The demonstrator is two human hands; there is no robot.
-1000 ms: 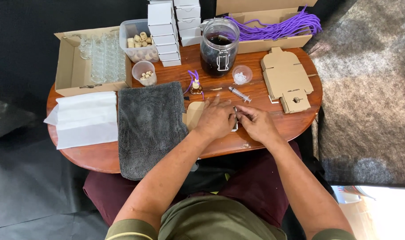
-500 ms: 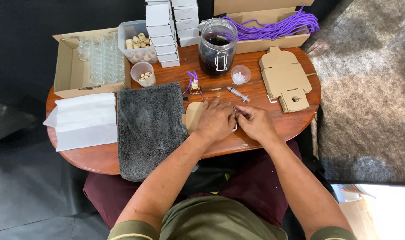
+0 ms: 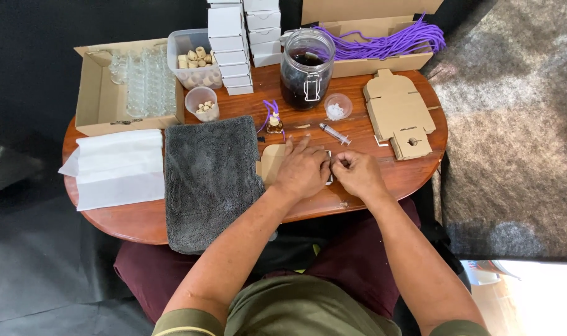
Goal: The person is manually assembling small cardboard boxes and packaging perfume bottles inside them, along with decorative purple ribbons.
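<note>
Item: I am seeing left hand (image 3: 305, 169) and right hand (image 3: 356, 174) pinching a flat tan cardboard blank (image 3: 272, 163), folding; next crease needs firm pressing.

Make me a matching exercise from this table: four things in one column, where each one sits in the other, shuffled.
1. grey towel
2. glass jar
3. syringe
4. flat cardboard blanks

A. just beyond the right hand
B. far right of the table
C. left of the left hand
D. at the back, beside purple cords

Pairs: 1-C, 2-D, 3-A, 4-B
</note>
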